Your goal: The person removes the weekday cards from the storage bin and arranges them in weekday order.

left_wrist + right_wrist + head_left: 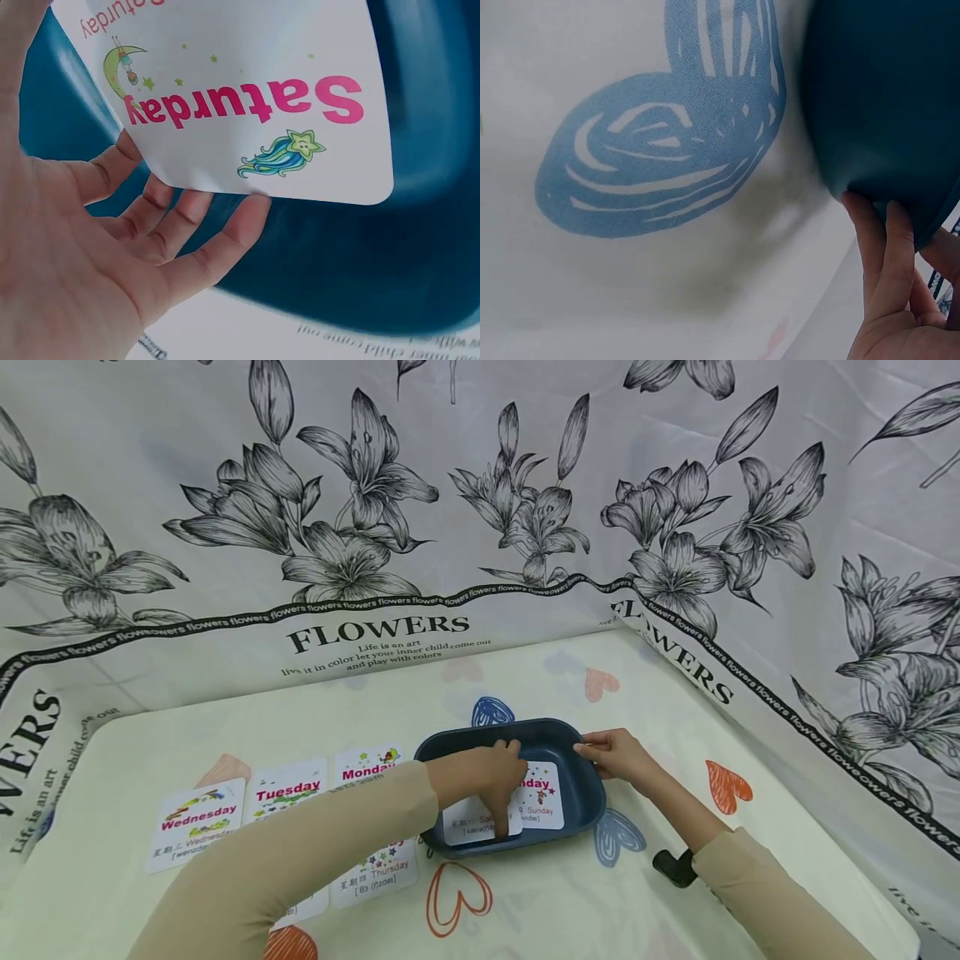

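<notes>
A dark blue oblong tray rests on the table, its far right rim pinched by my right hand. In the right wrist view, fingers of that hand lie against the outside of the tray. Over the tray, my left hand grips a white Saturday card by its edges. Seen from the left wrist, the Saturday card appears upside down and its lower edge meets the fingertips. A Sunday card lies in the tray, partly covered by the left hand and the Saturday card.
Left of the tray lie Wednesday, Tuesday, Monday and Thursday cards. Another card is mostly behind the left sleeve. A small black object sits by the right sleeve. Flower-printed cloth hangs behind the table.
</notes>
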`<state>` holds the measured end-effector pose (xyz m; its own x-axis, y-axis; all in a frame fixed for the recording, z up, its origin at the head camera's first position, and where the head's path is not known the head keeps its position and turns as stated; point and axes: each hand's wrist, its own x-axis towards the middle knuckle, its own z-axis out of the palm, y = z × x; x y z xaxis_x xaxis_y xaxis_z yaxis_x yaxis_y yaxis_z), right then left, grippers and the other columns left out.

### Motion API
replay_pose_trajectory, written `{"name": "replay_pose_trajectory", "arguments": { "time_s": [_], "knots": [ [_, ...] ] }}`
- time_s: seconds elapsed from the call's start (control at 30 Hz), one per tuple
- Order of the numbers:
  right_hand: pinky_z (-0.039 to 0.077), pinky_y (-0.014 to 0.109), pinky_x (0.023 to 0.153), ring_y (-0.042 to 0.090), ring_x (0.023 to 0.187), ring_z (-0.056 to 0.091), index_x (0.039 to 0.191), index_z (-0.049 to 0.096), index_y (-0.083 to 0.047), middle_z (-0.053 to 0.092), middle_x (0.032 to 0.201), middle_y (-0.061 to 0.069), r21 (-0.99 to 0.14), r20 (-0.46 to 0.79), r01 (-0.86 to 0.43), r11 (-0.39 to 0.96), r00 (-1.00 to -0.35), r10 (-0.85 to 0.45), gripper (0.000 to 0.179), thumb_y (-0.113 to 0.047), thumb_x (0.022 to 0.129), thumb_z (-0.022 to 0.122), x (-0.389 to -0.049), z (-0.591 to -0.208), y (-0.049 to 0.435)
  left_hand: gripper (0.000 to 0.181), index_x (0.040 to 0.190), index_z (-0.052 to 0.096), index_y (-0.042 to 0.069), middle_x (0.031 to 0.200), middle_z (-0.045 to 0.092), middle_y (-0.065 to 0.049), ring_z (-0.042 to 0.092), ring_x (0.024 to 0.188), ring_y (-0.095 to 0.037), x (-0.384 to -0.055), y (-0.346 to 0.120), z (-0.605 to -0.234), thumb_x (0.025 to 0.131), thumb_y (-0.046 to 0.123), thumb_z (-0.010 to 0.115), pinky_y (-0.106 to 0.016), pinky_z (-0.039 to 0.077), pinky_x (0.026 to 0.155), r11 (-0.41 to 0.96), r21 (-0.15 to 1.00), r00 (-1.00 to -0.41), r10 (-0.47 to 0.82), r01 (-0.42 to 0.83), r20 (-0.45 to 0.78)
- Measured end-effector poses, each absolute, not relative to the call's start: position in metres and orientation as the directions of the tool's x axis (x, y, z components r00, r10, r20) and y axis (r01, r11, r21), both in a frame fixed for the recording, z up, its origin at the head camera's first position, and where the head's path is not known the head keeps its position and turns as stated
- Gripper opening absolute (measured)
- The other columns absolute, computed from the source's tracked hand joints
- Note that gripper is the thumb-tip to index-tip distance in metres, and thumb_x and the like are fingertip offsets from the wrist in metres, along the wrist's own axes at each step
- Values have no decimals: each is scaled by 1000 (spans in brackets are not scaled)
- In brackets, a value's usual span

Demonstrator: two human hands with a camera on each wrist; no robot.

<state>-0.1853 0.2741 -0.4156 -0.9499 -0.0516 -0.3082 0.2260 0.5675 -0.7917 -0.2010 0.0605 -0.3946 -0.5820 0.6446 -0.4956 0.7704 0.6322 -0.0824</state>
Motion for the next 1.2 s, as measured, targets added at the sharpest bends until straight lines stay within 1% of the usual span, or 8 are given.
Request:
{"name": "replay_pose_trajectory", "arguments": {
  "time_s": [0.2,0.47,0.63,0.8,1.03,1.1,1.2],
  "knots": [
    [55,32,68,18,80,67,123,51,11,65,106,22,-804,-305,221,552,-950,-63,45,-21,91,58,-186,-417,274,94,127,53,15,123,46,-7,42,102,-20,-201,62,-372,52,65,78,-34,48,87,590,-111,-567,682,800,-462],
    [55,31,68,16,77,67,123,52,10,65,104,22,-789,-308,223,573,-950,-54,44,-21,91,58,-185,-416,273,97,129,52,18,128,44,-7,42,109,-21,-196,55,-357,49,65,79,-38,47,89,580,-149,-576,678,801,-457],
    [55,32,68,16,78,66,123,52,10,65,104,22,-787,-308,223,575,-950,-53,45,-21,91,58,-185,-416,274,99,130,51,16,130,43,-8,43,113,-23,-195,43,-347,49,65,79,-41,47,91,567,-155,-568,685,809,-456],
    [55,32,68,16,78,66,123,52,10,65,104,22,-789,-303,214,575,-951,-63,45,-22,91,58,-185,-415,274,100,131,49,13,136,39,-10,40,120,-26,-195,27,-335,49,64,80,-44,46,91,576,-140,-569,685,805,-456],
    [55,32,68,16,78,66,123,52,10,65,105,22,-787,-308,219,577,-949,-60,45,-22,91,59,-186,-416,273,103,132,47,12,136,39,-11,41,116,-26,-191,-7,-323,49,66,79,-45,46,91,586,-150,-583,679,797,-447],
    [55,32,68,15,77,66,123,52,10,65,105,22,-786,-307,216,580,-950,-63,45,-22,91,59,-186,-417,274,103,130,48,12,134,41,-11,42,115,-25,-190,-19,-322,48,66,79,-45,46,90,591,-153,-590,678,792,-438],
    [55,31,68,14,77,65,122,52,10,65,105,22,-788,-304,212,578,-950,-66,45,-22,91,59,-186,-417,274,99,126,51,12,125,44,-9,43,108,-22,-188,-39,-321,48,65,80,-41,48,86,599,-146,-598,685,788,-417]
  ]
}}
